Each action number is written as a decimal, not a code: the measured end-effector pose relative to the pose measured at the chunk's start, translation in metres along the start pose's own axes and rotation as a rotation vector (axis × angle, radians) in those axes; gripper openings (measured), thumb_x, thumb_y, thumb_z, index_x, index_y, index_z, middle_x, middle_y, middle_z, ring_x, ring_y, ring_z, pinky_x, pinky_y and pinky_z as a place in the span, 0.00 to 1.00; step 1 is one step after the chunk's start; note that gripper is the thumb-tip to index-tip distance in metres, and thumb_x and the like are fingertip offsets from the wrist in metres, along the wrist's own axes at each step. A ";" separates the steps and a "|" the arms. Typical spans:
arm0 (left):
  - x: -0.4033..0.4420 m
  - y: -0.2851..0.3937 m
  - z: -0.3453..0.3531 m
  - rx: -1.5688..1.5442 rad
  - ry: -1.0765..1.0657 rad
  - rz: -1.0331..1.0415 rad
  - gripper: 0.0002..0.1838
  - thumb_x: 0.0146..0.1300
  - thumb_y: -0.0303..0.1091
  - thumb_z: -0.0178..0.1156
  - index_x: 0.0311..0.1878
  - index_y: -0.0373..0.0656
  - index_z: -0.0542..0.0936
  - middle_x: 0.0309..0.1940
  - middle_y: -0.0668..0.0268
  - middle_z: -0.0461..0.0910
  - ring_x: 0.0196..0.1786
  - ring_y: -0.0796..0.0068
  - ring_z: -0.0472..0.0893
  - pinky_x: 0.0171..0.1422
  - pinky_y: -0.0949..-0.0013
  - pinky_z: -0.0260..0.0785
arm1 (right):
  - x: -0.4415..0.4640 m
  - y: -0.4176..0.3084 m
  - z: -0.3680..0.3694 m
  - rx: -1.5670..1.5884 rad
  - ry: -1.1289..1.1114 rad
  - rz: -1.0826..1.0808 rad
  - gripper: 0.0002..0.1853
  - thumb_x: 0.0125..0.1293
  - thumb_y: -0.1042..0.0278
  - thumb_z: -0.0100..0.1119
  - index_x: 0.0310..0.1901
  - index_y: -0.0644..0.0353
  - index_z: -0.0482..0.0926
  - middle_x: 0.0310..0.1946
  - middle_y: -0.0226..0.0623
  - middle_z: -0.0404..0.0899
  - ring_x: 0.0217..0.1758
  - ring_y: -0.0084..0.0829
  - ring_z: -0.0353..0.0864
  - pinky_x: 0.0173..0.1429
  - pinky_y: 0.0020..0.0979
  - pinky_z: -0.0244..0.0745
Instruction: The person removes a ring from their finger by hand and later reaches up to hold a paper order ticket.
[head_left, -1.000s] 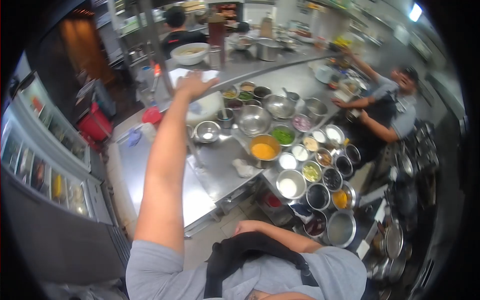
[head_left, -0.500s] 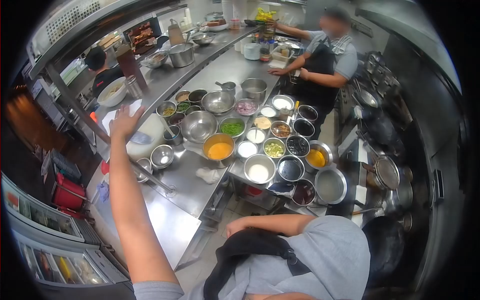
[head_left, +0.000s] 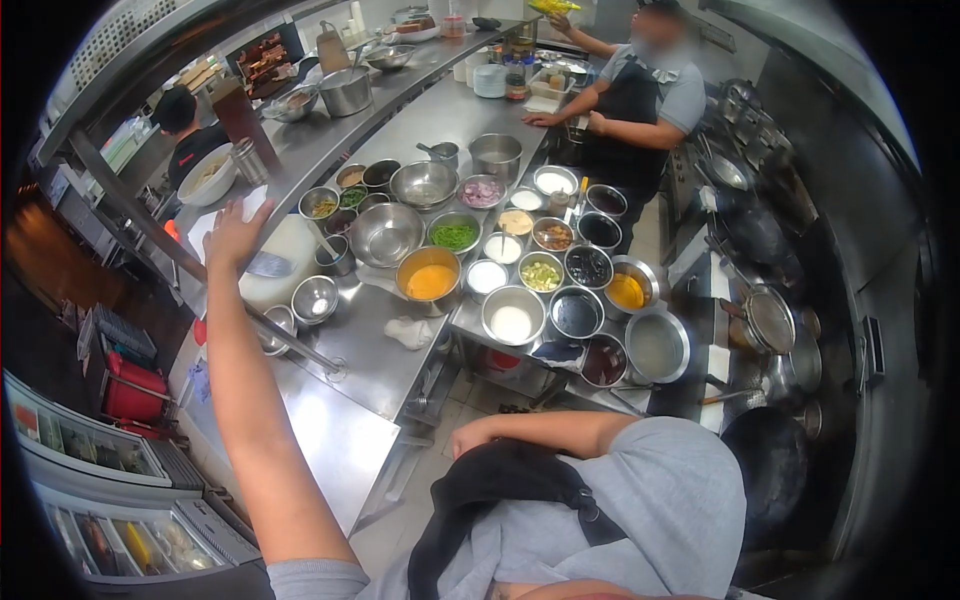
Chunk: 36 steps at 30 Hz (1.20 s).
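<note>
From my end of the feed: wearer in a plain light-grey, short-sleeved fabric shirt (head_left: 670, 495), soft creases over the chest. I note the left sleeve's hem (head_left: 315, 575), a neat stitched edge. Forearms bare below. Across the chest, a broad black fabric band (head_left: 475, 500), curved and bunched; near its end I log a small dark buckle (head_left: 588, 501), detail too small to read.

Left hand (head_left: 236, 230) is spread over a white sheet (head_left: 197, 233) at the steel shelf (head_left: 300, 138), right hand (head_left: 472, 436) is held low, and the counter (head_left: 425, 135)'s totally packed with bowls (head_left: 387, 237).
</note>
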<state>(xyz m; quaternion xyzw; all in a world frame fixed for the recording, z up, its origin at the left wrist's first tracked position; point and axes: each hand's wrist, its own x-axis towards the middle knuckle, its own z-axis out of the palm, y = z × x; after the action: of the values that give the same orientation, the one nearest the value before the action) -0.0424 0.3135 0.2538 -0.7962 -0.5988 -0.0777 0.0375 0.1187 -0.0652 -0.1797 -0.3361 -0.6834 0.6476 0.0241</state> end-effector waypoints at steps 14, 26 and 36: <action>-0.002 -0.008 0.007 -0.098 0.123 0.079 0.50 0.67 0.75 0.42 0.75 0.40 0.65 0.77 0.53 0.61 0.79 0.54 0.60 0.79 0.46 0.52 | 0.014 0.019 0.000 -0.036 -0.041 0.002 0.16 0.64 0.62 0.65 0.46 0.67 0.86 0.38 0.36 0.90 0.39 0.25 0.84 0.44 0.34 0.78; -0.004 -0.011 0.007 -0.217 0.206 0.113 0.45 0.67 0.73 0.47 0.68 0.38 0.73 0.66 0.47 0.75 0.69 0.45 0.73 0.73 0.55 0.63 | 0.001 -0.005 -0.003 0.001 0.038 -0.066 0.13 0.58 0.63 0.62 0.33 0.68 0.85 0.20 0.33 0.78 0.27 0.22 0.73 0.33 0.40 0.69; -0.010 -0.007 0.001 -0.243 0.181 0.080 0.45 0.68 0.71 0.48 0.67 0.35 0.74 0.66 0.47 0.74 0.69 0.46 0.73 0.74 0.54 0.61 | -0.007 -0.017 -0.009 -0.030 -0.030 -0.091 0.13 0.64 0.66 0.62 0.36 0.71 0.84 0.24 0.33 0.82 0.29 0.21 0.74 0.35 0.36 0.70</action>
<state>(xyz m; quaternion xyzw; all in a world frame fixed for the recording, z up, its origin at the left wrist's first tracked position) -0.0519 0.3062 0.2509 -0.8079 -0.5469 -0.2196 -0.0024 0.1211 -0.0593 -0.1597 -0.2953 -0.7079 0.6405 0.0384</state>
